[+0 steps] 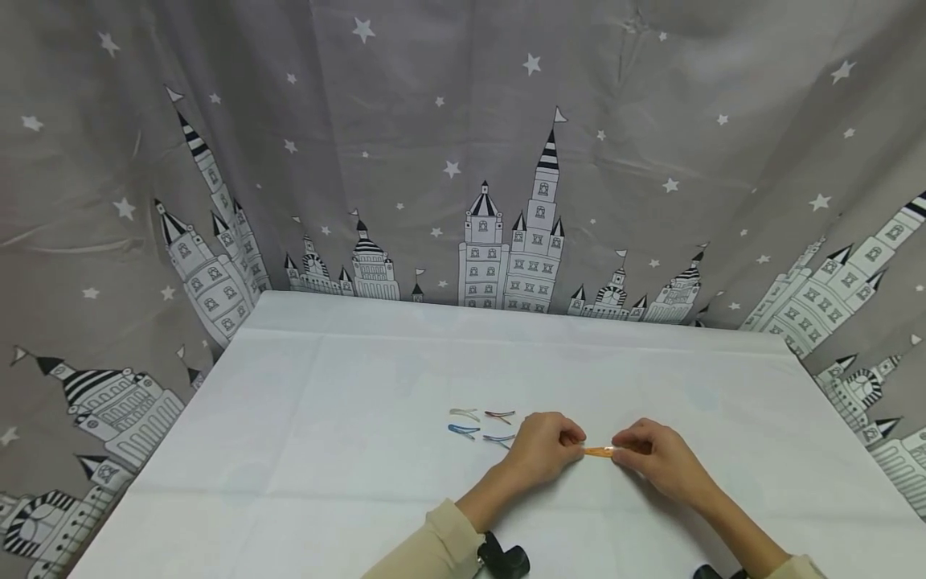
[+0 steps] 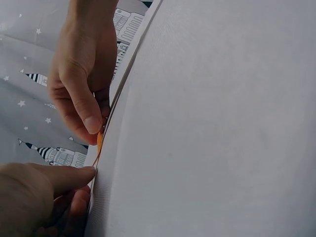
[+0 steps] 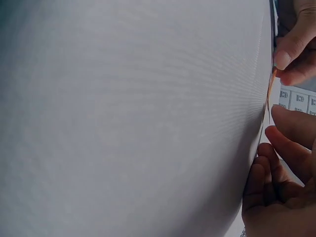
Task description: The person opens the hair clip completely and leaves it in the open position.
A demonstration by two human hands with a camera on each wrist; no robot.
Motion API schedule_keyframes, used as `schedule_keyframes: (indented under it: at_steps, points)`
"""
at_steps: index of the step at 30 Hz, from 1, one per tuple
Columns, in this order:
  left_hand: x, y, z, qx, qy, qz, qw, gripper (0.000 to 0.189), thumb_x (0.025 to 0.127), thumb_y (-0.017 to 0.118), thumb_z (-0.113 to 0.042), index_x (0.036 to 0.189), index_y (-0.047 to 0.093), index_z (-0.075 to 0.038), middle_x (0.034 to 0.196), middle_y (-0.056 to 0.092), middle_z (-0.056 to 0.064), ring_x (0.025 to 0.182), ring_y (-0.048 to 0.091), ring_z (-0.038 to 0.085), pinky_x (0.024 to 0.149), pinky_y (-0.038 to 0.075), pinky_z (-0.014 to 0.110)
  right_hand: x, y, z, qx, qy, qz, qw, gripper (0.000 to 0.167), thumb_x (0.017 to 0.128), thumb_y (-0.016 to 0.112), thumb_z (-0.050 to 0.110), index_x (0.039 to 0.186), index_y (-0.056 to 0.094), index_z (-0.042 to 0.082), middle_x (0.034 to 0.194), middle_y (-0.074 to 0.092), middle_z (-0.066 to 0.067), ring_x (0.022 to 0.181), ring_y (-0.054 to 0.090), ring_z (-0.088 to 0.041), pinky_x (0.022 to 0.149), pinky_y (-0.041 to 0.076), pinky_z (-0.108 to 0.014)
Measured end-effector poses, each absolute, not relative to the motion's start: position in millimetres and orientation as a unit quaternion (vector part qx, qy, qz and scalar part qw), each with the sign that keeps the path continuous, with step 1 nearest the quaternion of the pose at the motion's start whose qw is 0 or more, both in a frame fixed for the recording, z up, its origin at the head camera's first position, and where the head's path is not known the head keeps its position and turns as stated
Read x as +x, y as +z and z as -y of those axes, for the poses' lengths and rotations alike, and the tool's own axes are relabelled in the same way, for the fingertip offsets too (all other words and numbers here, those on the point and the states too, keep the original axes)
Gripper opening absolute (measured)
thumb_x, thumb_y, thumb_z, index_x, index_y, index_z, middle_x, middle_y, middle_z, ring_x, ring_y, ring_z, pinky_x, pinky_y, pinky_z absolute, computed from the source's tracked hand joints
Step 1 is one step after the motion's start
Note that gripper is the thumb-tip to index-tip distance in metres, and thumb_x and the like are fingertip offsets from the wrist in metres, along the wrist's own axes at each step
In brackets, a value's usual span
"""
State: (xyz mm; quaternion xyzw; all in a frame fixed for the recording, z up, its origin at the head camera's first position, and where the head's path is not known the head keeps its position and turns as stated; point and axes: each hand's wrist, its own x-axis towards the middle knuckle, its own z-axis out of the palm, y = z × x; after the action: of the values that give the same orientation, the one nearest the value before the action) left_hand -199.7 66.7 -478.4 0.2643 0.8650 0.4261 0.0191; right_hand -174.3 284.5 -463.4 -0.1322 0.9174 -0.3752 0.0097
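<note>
An orange snap hair clip [image 1: 598, 452] spans the gap between the two hands, low over the white table. My left hand [image 1: 544, 449] pinches its left end between thumb and fingers. At the other end, the thumb and forefinger of my right hand [image 1: 661, 458] close around the clip. In the left wrist view the orange clip [image 2: 99, 142] is seen edge-on, with its thin prong running to the left thumb. Fingertips cover both of its ends.
Left of the hands lie a pale clip [image 1: 465, 414], a dark red clip [image 1: 499, 416], a blue clip [image 1: 463, 430] and another bluish clip [image 1: 499, 440], all spread open. The last is close beside the left wrist. A grey castle-print curtain [image 1: 405, 96] hangs behind the white table [image 1: 289, 450].
</note>
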Motion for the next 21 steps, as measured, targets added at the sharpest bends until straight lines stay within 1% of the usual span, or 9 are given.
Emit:
schedule_keyframes:
  at_steps: [4,15,21]
  points:
    - [-198.6,-477.7,-67.3,0.272,0.405,-0.873,0.011,0.009,0.085,0.077,-0.008,0.094,0.076,-0.006,0.076,0.061,-0.008,0.067,0.05,-0.005,0.062,0.042,0.013,-173.8,-461.6,-282.4,-0.132,-0.369,-0.92,0.01,0.008,0.084,0.078,0.011,0.091,0.075,0.008,0.086,0.061,0.004,0.075,0.053,-0.009,0.066,0.046,-0.026]
    - [-198.6,-479.3,-66.8,0.261,0.424,-0.867,0.015,0.009,0.084,0.077,-0.007,0.093,0.076,-0.007,0.076,0.061,-0.009,0.067,0.05,-0.004,0.062,0.043,0.014,-172.3,-461.4,-279.6,-0.125,-0.371,-0.92,0.005,0.007,0.083,0.077,0.005,0.087,0.074,0.01,0.085,0.059,0.003,0.074,0.05,-0.01,0.065,0.044,-0.026]
    - [-198.5,-477.8,-67.4,0.269,0.416,-0.868,0.025,0.01,0.083,0.077,-0.008,0.093,0.077,-0.007,0.076,0.06,-0.009,0.067,0.049,-0.004,0.062,0.042,0.014,-171.3,-462.7,-279.5,-0.118,-0.372,-0.921,0.009,0.008,0.083,0.077,0.004,0.085,0.072,0.009,0.086,0.059,0.002,0.076,0.05,-0.012,0.066,0.044,-0.026]
